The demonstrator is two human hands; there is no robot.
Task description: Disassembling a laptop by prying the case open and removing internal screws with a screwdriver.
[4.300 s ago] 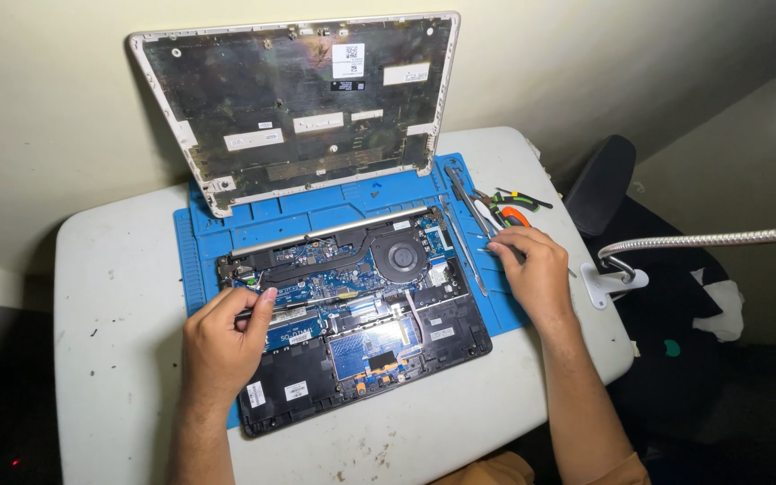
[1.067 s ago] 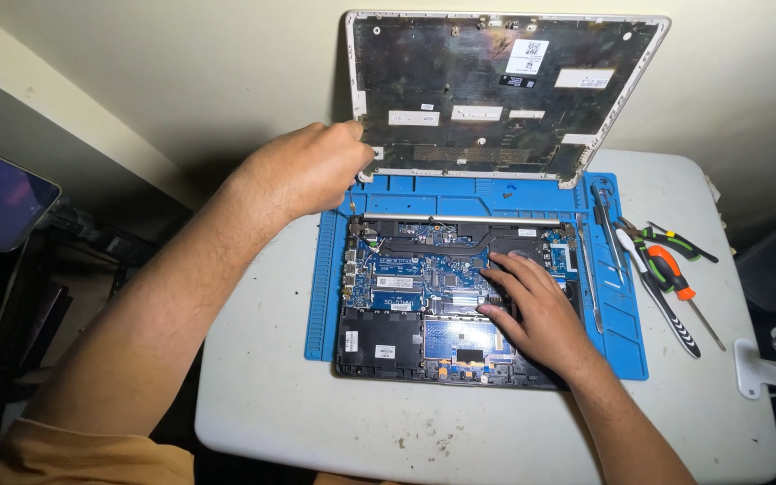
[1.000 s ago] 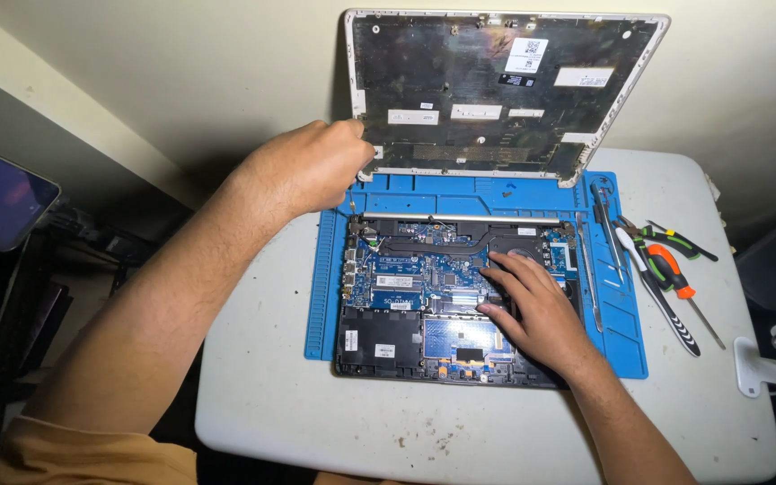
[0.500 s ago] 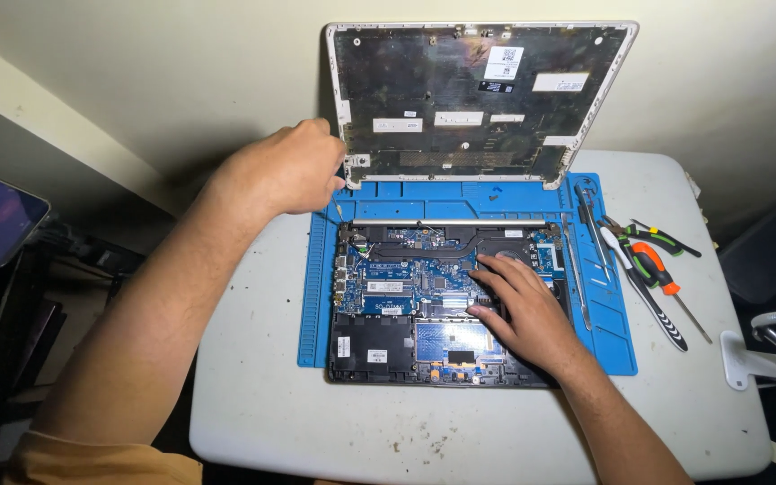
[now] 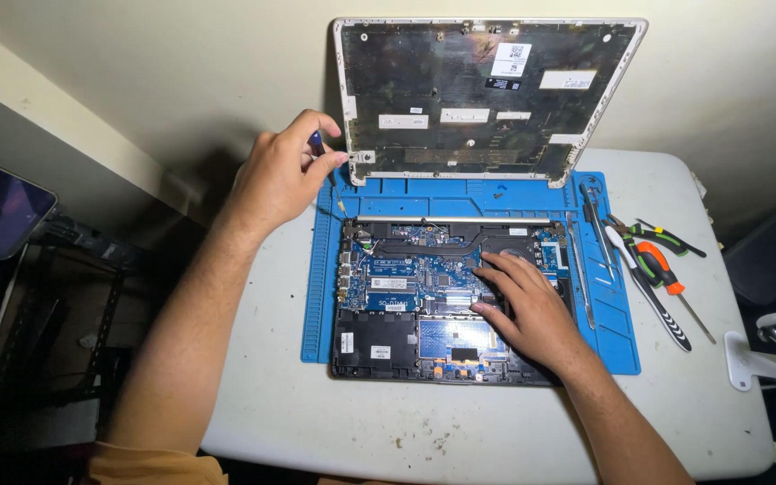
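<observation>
Dim room, pale wall behind, white table point(image 5: 280, 404) with a blue repair mat point(image 5: 321, 269) spread across it. On the mat lies an opened laptop point(image 5: 446, 296), boards and black battery bare; against the wall leans its removed bottom cover point(image 5: 487, 99), upright and slightly tilted. Left hand point(image 5: 276, 175) hovers just beside the cover's lower left corner, fingers curled shut around a small dark-handled screwdriver point(image 5: 327, 171), thin shaft angled down toward the mat. Right hand point(image 5: 527, 305) rests flat on the laptop's right half, fingers spread and loose, gripping nothing. Pliers and an orange-handled driver point(image 5: 662, 269) lie to the right of the mat.

Probably light and stiff, that screwdriver, easy to roll between fingertips; best pinched at the handle, as now. Laptop looks fragile inside, better pressed at the frame than on the boards.

Compared with half a second ago, left hand now off the cover's corner, screwdriver showing; right hand unmoved
</observation>
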